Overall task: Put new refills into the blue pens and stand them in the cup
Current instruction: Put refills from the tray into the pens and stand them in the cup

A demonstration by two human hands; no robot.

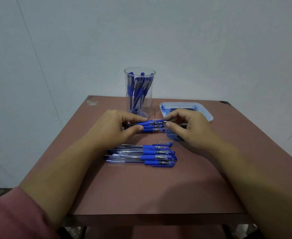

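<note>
Gripping the blue pen (152,122) by its barrel is the left hand (117,126); the right hand (188,128) pinches its metal tip (166,121).

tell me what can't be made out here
Head view, tray: contents blurred, partly behind the right hand.
Head view, cup: pens inside overlap, count unclear.
Head view, held pen: tip too small, pinched in right hand; barrel covered by the left hand.

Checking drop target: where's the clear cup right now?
Head view: clear cup stands upright, far centre of the table, behind the left hand, left of the white tray.
</note>
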